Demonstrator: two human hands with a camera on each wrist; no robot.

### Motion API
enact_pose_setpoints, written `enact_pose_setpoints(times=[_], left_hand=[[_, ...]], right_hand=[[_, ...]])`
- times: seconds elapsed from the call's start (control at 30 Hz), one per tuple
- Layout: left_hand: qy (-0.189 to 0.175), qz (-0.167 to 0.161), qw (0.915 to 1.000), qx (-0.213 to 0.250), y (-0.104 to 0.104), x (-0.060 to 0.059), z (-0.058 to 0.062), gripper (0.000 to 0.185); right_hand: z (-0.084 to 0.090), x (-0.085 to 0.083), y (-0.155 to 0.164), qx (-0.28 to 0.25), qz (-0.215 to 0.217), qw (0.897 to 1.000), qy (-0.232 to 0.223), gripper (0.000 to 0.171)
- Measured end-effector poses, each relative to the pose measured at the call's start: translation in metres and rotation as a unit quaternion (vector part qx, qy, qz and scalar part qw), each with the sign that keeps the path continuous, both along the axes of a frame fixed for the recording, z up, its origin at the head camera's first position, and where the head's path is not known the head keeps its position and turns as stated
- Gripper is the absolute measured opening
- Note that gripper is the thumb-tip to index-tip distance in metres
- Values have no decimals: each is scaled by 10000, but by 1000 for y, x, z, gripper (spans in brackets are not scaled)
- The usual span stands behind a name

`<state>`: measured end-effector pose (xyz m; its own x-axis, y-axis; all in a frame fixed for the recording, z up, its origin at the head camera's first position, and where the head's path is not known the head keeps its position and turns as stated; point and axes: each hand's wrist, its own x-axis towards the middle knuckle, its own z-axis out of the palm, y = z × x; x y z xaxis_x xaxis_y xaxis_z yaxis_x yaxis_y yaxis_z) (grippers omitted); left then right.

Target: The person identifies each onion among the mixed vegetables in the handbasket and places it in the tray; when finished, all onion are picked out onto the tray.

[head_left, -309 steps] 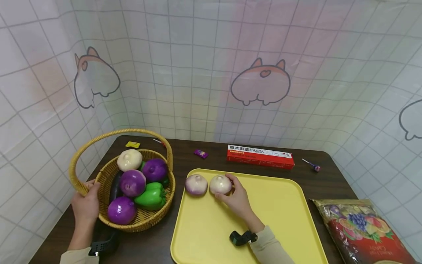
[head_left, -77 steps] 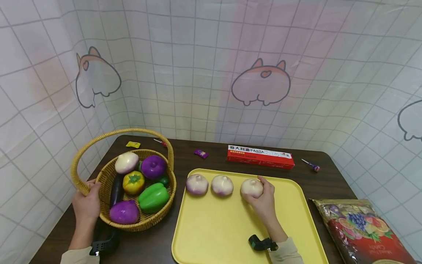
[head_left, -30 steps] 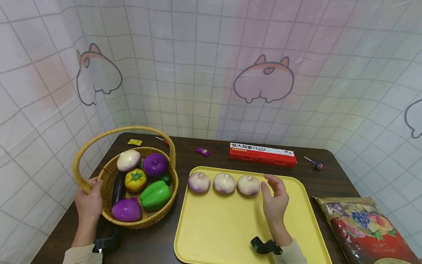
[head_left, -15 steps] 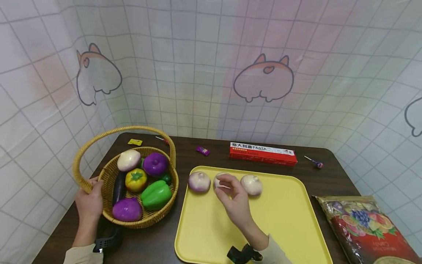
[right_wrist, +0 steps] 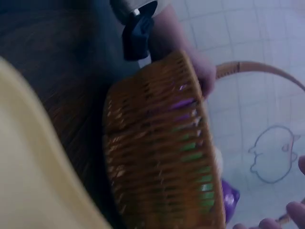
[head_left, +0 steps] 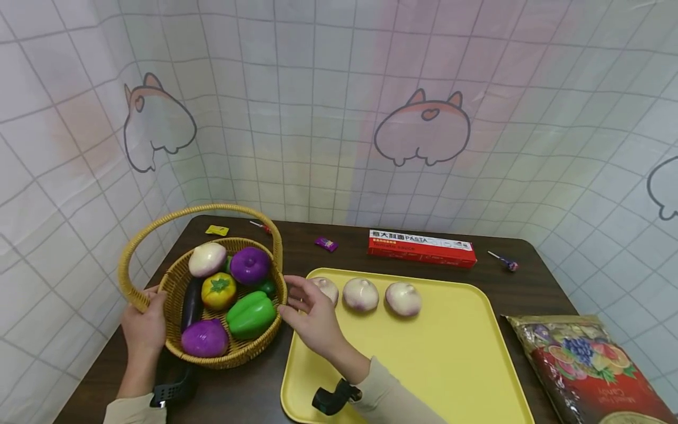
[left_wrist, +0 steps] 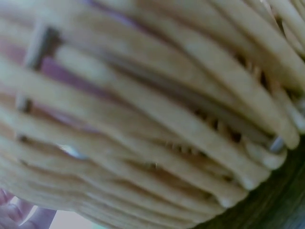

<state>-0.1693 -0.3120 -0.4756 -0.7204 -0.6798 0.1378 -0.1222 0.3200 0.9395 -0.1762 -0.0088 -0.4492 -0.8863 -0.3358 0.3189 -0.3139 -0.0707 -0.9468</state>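
My left hand (head_left: 144, 324) grips the wicker basket (head_left: 233, 359) at its left rim, by the foot of the handle. Inside lie a white-and-purple onion (head_left: 208, 259), two purple onions (head_left: 249, 265), a yellow tomato-like vegetable (head_left: 218, 290), a green bell pepper (head_left: 251, 315) and a dark eggplant (head_left: 192, 305). My right hand (head_left: 316, 321) is beside the basket's right rim, fingers loosely bent and holding nothing; in the right wrist view its fingertips (right_wrist: 298, 212) show apart from the weave. Three white-and-purple onions (head_left: 361, 294) stand in a row on the yellow tray (head_left: 424, 365), the leftmost partly covered by that hand.
Behind the tray lies a red pasta box (head_left: 422, 248), with a lollipop (head_left: 503, 261) to its right. Small candies, one purple (head_left: 326, 244) and one yellow (head_left: 217, 229), are at the back. A candy bag (head_left: 593, 365) lies at the right edge.
Over ten seconds, a third onion came onto the tray and the basket's middle purple onion went. In the last second, my right hand, off the third onion, moved left to the basket; my left stayed.
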Motion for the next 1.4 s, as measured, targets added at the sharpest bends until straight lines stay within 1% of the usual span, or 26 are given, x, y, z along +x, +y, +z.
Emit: enact_pose_setpoints(times=[0.2, 0.33, 0.43, 0.5, 0.57, 0.7, 0.77, 0.9, 0.97, 1.1, 1.2, 1.27, 1.33, 1.4], left_hand=[[45, -14, 9999, -139, 0, -1, 0, 33], [34, 3, 9998, -181, -1, 0, 0, 32], [42, -17, 9998, -183, -1, 1, 0, 31], [63, -45, 9998, -163, -1, 1, 0, 31], [88, -66, 9998, -161, -1, 0, 0, 30], [100, -64, 9998, -155, -3, -1, -1, 30], [106, -54, 9998, -143, -3, -1, -1, 30], [128, -88, 9998, -102, -3, 0, -3, 31], [145, -106, 9998, -82, -4, 0, -4, 30], [185, -77, 9998, -74, -5, 1, -4, 29], [199, -93, 9997, -61, -5, 2, -5, 29], [189, -127, 9997, -77, -4, 1, -6, 30], [168, -152, 9997, -103, -4, 1, -6, 30], [161, -140, 9997, -120, -5, 1, -6, 30]], right_hand=[[7, -2, -29, 691, 119, 9975, 96, 56], [9, -7, -46, 1092, 39, 9936, 281, 60], [11, -12, -56, 1509, -114, 9876, 424, 64], [11, -16, -62, 1812, -250, 9816, 539, 65], [10, -20, -68, 2000, -400, 9770, 616, 66], [6, -28, -76, 2085, -723, 9724, 756, 66], [5, -31, -80, 2176, -840, 9685, 869, 67], [1, -36, -86, 2389, -929, 9608, 1055, 69], [1, -39, -89, 2440, -911, 9597, 1060, 71], [3, -45, -94, 2636, -867, 9564, 909, 76], [2, -48, -96, 2926, -787, 9500, 757, 80], [1, -50, -97, 3039, -719, 9475, 687, 82], [0, -52, -98, 3038, -697, 9480, 650, 82], [0, -55, -99, 2919, -693, 9519, 624, 81]])
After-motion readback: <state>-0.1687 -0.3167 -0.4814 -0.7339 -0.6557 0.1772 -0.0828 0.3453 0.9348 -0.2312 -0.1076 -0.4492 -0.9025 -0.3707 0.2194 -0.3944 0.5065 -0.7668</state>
